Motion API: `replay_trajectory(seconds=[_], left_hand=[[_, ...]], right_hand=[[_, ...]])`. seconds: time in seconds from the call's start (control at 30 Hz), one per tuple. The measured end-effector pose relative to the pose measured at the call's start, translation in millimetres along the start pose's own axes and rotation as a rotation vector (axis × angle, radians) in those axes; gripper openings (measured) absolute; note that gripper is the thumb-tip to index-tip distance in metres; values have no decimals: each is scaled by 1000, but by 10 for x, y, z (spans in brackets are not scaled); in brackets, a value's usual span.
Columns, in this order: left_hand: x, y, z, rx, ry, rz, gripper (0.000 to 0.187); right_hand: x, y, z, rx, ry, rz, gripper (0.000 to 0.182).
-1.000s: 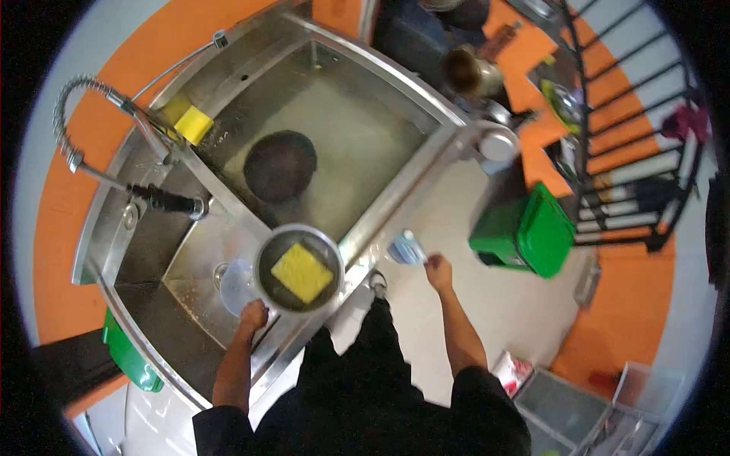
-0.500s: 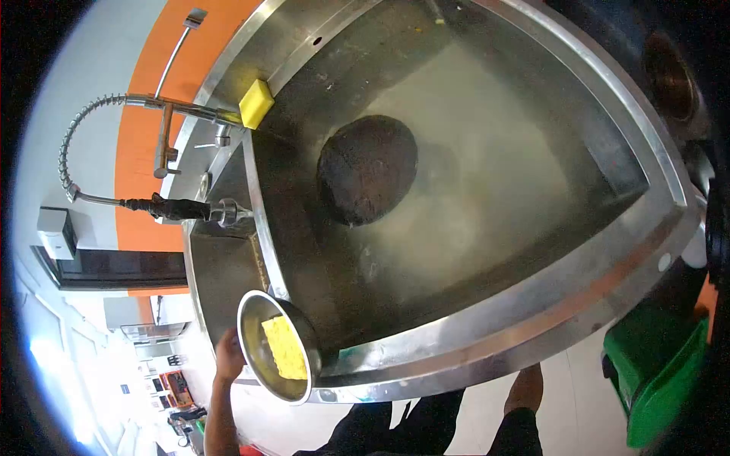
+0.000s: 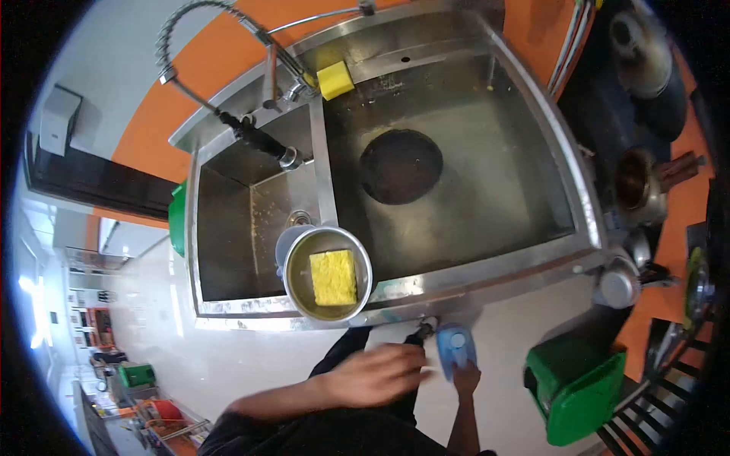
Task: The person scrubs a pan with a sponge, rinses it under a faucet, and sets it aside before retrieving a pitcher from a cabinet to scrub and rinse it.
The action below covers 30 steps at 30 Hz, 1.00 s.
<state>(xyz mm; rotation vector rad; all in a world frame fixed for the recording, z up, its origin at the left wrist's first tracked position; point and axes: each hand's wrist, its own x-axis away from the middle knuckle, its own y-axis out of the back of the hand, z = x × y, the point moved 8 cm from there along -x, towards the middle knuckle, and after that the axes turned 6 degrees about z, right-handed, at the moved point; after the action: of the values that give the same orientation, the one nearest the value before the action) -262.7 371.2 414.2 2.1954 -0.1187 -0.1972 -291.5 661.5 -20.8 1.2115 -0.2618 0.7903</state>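
My left hand [image 3: 376, 374] is in front of the sink's front edge, blurred, its fingers loosely bent and partly apart, with nothing seen in it. To its right, my right hand [image 3: 465, 375] grips a light-blue, bottle-like container [image 3: 456, 342], held low over the floor. A round metal bowl [image 3: 303, 283] sits at the sink's front edge by the divider, touched by neither hand. Inside the bowl lies a yellow sponge [image 3: 333, 278]. Partly hidden behind the bowl is a pale bluish round thing [image 3: 286, 242].
The right basin [image 3: 502, 175] holds cloudy water and a dark round object [image 3: 401, 166]. A spray faucet [image 3: 262, 140] hangs over the left basin [image 3: 220, 228]. Another yellow sponge [image 3: 335, 80] lies on the back ledge. A green bin [image 3: 582, 406] and several pots stand at right.
The bowl was beside my left hand; now that hand is away from it, farther right. My right hand and the blue container have come into view. The camera view has turned.
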Motion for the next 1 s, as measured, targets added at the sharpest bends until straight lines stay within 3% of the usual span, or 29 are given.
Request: replay_trajectory(seconds=[0.03, 0.07, 0.13, 0.2, 0.3, 0.4, 0.47, 0.53, 0.6, 0.67, 0.73, 0.87, 1.0], left_hand=[[-92, -384, -108, 108, -98, 117, 47], [-118, -790, -171, 40, -160, 229, 47], [-24, -1098, -146, 103, -230, 187, 47], [159, -1436, -261, 3, -434, 335, 43], [278, -1139, -427, 83, -643, 342, 36], [260, -460, -603, 14, -653, 435, 31], [296, -154, -709, -54, -607, 456, 34], [209, 263, -624, -19, -394, 331, 35], [261, 824, -421, 158, -308, 104, 37], [562, 1493, -51, 352, -241, -179, 31], [966, 1812, 483, 328, 12, -385, 32], [1899, 1891, 1409, 326, 410, -569, 32], [2635, 1532, 1962, 351, 566, -605, 32]], right_hand=[[238, 168, 48, -139, 51, 51, 60], [570, 512, 251, -51, 229, -169, 36], [1162, 1344, 968, -15, 113, 71, 35], [1531, 1776, 1209, -38, 112, 32, 36], [2110, 2488, 1828, -167, 68, 23, 39], [2395, 2620, 2011, -237, 51, -35, 39], [2520, 2805, 2353, -81, 80, -15, 41], [2583, 2911, 2639, -95, 126, -26, 44], [2622, 3049, 2907, -29, 261, -127, 50], [2656, 3207, 3229, 14, 265, -83, 57], [2641, 3216, 3508, 116, 250, 52, 62], [2448, 3263, 4063, 302, 334, 116, 64], [2220, 3107, 4585, 535, 379, 330, 60]])
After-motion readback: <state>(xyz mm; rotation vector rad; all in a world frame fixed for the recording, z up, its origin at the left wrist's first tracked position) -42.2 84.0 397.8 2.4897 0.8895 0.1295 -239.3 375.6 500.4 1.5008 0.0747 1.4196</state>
